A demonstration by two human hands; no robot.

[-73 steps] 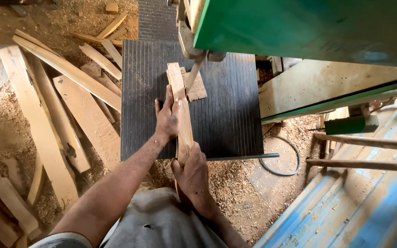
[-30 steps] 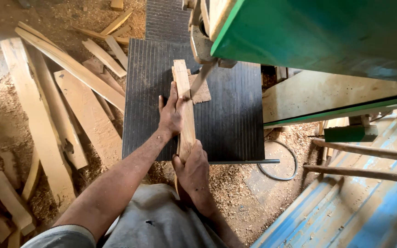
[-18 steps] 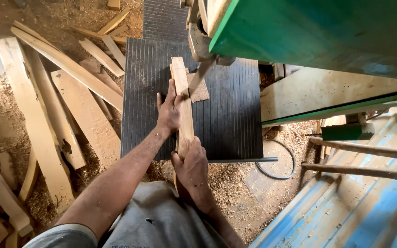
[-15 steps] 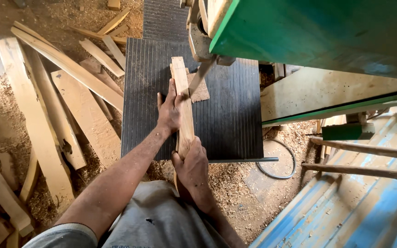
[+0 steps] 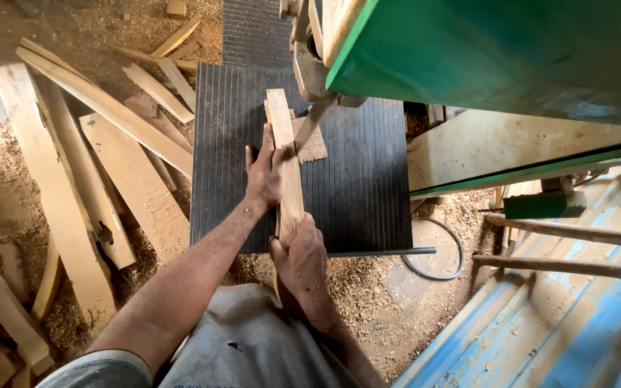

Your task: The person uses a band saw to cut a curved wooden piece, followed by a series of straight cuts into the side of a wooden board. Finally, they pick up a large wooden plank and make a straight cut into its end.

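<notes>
Long pale wooden strip (image 5: pixel 286 165) sits slightly further along the ribbed black saw table (image 5: pixel 368 187) than before; left hand (image 5: pixel 264 172) flat against it, right hand (image 5: pixel 302 255) closed around its near end.

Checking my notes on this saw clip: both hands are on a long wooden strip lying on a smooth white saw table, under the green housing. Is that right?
Not quite. In the head view the saw table is black and ribbed, not smooth white. The rest holds: left hand and right hand are on the wooden strip, under the green housing.
</notes>
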